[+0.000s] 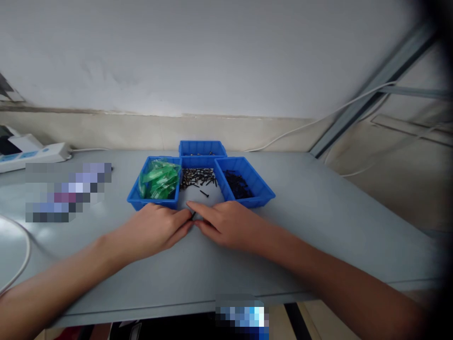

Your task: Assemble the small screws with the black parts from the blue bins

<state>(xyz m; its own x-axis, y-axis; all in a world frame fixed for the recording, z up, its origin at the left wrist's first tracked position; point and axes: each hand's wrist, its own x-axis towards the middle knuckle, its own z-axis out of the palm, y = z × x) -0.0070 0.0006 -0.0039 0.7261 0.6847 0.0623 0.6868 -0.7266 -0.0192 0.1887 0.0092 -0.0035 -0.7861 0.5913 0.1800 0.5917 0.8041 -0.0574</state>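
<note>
My left hand (159,226) is closed, thumb and forefinger pinching a small dark screw (193,216) just in front of the bins. My right hand (231,224) is beside it, its forefinger stretched out and parted from the thumb, with the fingertips close to the screw. Whether they touch it I cannot tell. Beyond the hands lies a single loose screw (204,193), and behind that a spread pile of dark screws (200,177). Green clear-plastic packets (161,179) fill the left blue bin (132,198). Small black pieces (238,184) lie in the right blue bin (260,189).
A third blue bin (202,147) with a few small pieces stands behind, near the wall. On the left are a white power strip (53,153), a blurred-out object (71,191) and a white cable (26,245). A metal frame post (354,101) rises at the right.
</note>
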